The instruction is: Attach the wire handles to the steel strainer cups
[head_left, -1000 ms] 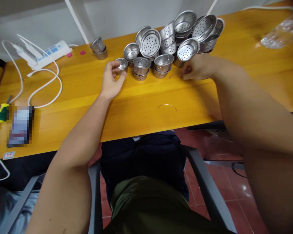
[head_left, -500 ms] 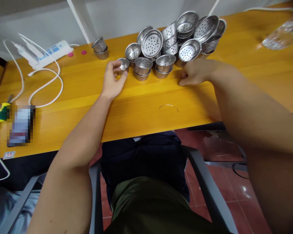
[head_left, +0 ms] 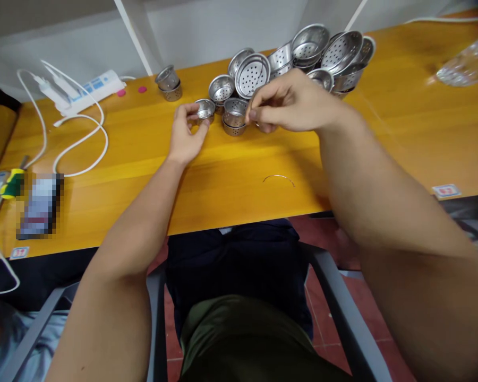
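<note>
My left hand has its thumb and fingers curved around the near left side of a small perforated metal cup standing on the table. My right hand is raised in front of the pile, thumb and forefinger pinched together. Whatever is in that pinch is too thin and small to make out. Beside the left hand's cup, two more perforated cups are stacked, partly behind the right fingertips. A thin curved wire lies on the table nearer to me.
More perforated metal cups are piled along the back, with a separate stacked pair to their left. At left are a white power strip with cables, a phone and a screwdriver. A clear plastic item lies far right.
My right hand has moved left and up from the right of the pile to the front of the middle stacks. My left hand stays at the small cup.
</note>
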Action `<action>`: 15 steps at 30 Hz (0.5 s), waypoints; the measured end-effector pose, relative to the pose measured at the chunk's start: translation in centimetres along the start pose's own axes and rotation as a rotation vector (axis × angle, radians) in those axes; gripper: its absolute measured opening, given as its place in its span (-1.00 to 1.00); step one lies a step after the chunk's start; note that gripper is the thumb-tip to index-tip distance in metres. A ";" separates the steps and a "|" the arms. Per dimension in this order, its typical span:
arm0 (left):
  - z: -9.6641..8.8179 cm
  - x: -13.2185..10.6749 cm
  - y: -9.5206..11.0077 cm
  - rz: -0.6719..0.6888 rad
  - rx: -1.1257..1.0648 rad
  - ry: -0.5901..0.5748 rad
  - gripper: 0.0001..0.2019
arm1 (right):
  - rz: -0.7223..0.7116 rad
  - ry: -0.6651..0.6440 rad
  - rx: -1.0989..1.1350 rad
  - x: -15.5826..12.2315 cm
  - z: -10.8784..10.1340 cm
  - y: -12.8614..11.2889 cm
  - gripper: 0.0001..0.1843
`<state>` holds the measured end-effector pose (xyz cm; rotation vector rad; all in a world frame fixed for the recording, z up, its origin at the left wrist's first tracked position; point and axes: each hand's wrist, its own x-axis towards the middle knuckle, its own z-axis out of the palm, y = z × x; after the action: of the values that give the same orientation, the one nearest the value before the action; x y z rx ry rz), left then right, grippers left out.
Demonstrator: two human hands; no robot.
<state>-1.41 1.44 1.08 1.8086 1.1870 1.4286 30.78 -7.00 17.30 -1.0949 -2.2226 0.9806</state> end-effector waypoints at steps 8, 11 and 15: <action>-4.4 3.7 -0.4 -0.021 0.206 0.001 -0.36 | -0.008 0.109 0.252 1.2 2.3 4.2 -0.27; -7.1 7.8 -1.0 -0.060 0.425 0.153 -0.30 | -0.151 0.196 0.403 2.4 2.7 7.1 -0.15; -9.1 12.2 -3.2 -0.140 0.442 0.134 -0.26 | -0.288 0.186 0.533 3.5 3.3 9.0 -0.24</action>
<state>-10.48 12.68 6.88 1.8825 1.7739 1.2959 30.89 -1.59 8.60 -0.5817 -1.7560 1.1901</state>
